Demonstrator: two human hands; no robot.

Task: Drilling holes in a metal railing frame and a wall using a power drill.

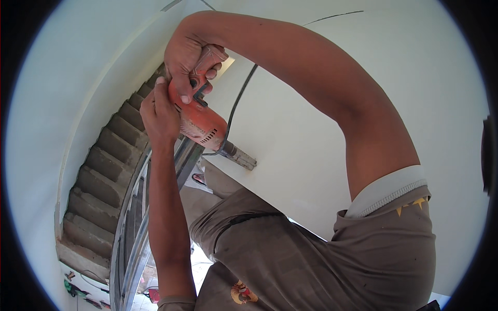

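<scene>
I have the right hand (185, 54) wrapped around the grip of a dusty red-orange power drill (207, 120), its fingers (211, 73) curled in narrow about the handle and its thumb laid along the casing. The left hand (162, 120) sits against the near left side of the same casing, just below the right thumb; one digit points up toward the right wrist, but the rest are mostly hidden from me, so I cannot tell whether they grip the tool or only steady it.

From the right fingers, the drill slants down and to the right, ending in a dark, dust-greyed nose (239, 155) that faces the white wall (301, 124). Whether its tip touches that surface, I cannot tell. A black cord (241, 93) runs to the right of the right fingers and curves down past the casing toward the nose.

Left of and below the left fingers I see a flight of bare grey stairs (106, 168), with a metal railing (136, 254) dropping away beneath the left hand. Far below the left fingers, a green tool (70, 287) and a red object (154, 295) lie small in view. A brown sleeve (386, 238) with yellow stars is well to the lower right of both sets of fingers.
</scene>
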